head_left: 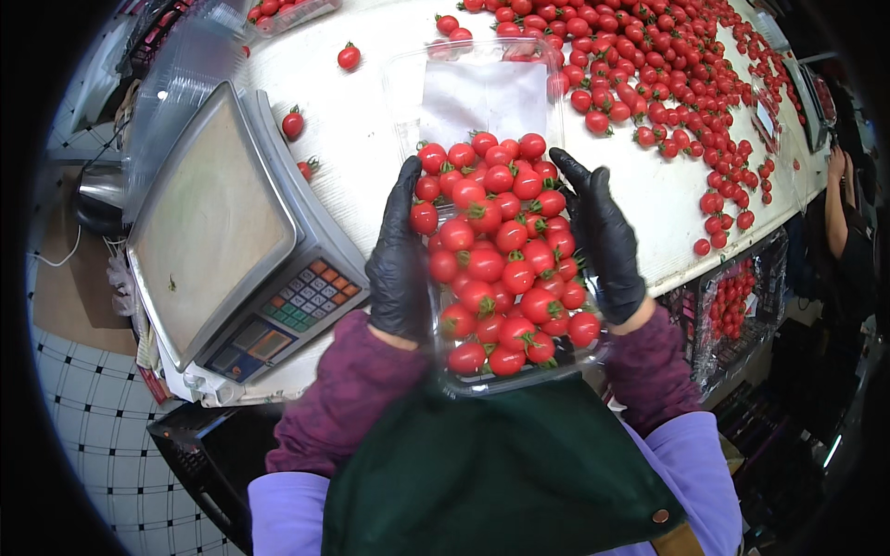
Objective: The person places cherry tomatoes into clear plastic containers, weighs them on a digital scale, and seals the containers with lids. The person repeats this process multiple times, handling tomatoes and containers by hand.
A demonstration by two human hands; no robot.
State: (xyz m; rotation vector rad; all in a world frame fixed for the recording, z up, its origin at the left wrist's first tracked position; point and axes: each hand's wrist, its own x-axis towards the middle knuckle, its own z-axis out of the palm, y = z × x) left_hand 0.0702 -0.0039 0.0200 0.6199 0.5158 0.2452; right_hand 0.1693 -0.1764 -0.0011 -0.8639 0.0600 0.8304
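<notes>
A clear plastic clamshell box [519,380] is heaped with red cherry tomatoes [501,259], many with green stems on. Its lid [482,97] lies folded back on the far side, with a whitish patch showing through. My left hand [397,264], in a black glove, cups the box's left side. On the right side, my gloved right hand [607,246] presses with its thumb and fingers near the upper corner. The box is held between both palms, its near end over my dark green apron [491,463]. Both hands' undersides are hidden.
A weighing scale [209,222] stands left, beside stacked clear boxes [190,93]. Loose tomatoes [640,56] cover the table's far right. Below the right table edge sits a crate [737,296] with tomatoes. Another person's forearm [837,218] shows at far right.
</notes>
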